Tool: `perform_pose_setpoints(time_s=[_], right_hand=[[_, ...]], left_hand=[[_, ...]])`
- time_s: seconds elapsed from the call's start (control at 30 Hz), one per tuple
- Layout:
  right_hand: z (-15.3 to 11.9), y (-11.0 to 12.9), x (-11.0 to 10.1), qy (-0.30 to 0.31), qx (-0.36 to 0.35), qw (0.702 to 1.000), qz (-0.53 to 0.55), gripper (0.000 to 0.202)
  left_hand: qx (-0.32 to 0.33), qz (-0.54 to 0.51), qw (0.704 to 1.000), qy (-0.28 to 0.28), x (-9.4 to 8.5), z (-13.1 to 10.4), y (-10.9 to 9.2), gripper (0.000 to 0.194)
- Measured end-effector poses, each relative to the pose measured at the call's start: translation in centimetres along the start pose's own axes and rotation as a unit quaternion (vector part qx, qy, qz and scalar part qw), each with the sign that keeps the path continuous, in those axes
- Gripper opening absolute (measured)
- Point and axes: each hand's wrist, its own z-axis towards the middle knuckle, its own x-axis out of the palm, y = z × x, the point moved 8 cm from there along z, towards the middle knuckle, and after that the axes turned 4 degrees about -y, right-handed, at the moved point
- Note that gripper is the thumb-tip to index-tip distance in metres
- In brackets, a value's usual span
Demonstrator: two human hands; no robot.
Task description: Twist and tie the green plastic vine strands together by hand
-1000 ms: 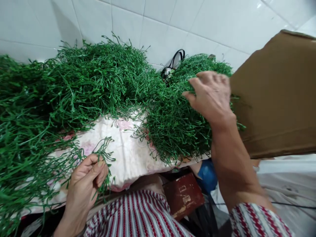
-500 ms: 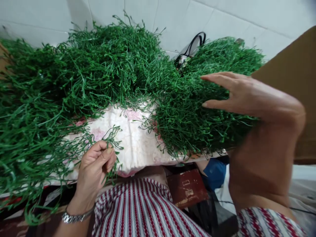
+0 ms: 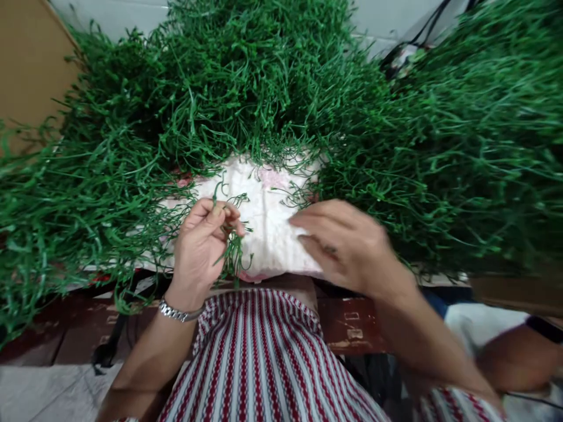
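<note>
My left hand (image 3: 204, 243) is closed, thumb against fingertips, on a small bunch of thin green plastic stems (image 3: 235, 252). Their tips fan out to the right and droop below the fingers. My right hand (image 3: 347, 246), smeared by motion, is a short way off to the right, above the floral cloth (image 3: 277, 234). A gap shows between its thumb and fingers, and I see nothing in it. Large tangled heaps of the same green stems (image 3: 246, 88) lie behind both hands and on either side. The left heap (image 3: 109, 193) reaches close to my left wrist.
A brown cardboard panel (image 3: 30, 70) stands at the upper left. Black straps (image 3: 422, 35) stick up between heaps against the pale tiled wall (image 3: 373, 23). Dark red wood (image 3: 352, 322) shows under the cloth. Another person's arm with a dark band (image 3: 519, 357) is at lower right.
My right hand has come back leftward from the right heap to over the cloth, near my left hand. The left hand still grips its stems. The view has turned and moved closer.
</note>
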Motion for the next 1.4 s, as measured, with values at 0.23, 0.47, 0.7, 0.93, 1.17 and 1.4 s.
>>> perform_pose_setpoints(time_s=[0.23, 0.47, 0.7, 0.93, 1.17, 1.4], right_hand=[[0.8, 1.1, 9.7, -0.023, 0.1, 0.97, 0.219, 0.024], [0.1, -1.8, 9.5, -0.052, 0.217, 0.918, 0.328, 0.007], [-1.5, -2.6, 10.3, -0.037, 0.236, 0.878, 0.414, 0.008], [-2.2, -2.1, 10.7, -0.027, 0.213, 0.879, 0.426, 0.017], [-2.1, -0.1, 10.1, -0.036, 0.129, 0.907, 0.399, 0.021], [-1.6, 4.0, 10.8, -0.043, -0.038, 0.929, 0.365, 0.021]], left_hand=[[0.019, 0.022, 1.0, 0.0, 0.6, 1.0, 0.0, 0.015], [0.053, 0.137, 0.988, 0.04, 0.4, 1.4, -0.1, 0.011], [0.19, 0.319, 0.928, -0.012, -1.3, -0.6, -1.5, 0.012], [0.234, 0.657, 0.712, 0.078, -0.3, -2.0, 0.7, 0.027], [0.138, 0.64, 0.756, 0.017, -1.5, -0.8, 0.5, 0.019], [0.071, 0.43, 0.9, 0.01, -2.1, -0.8, 1.1, 0.015]])
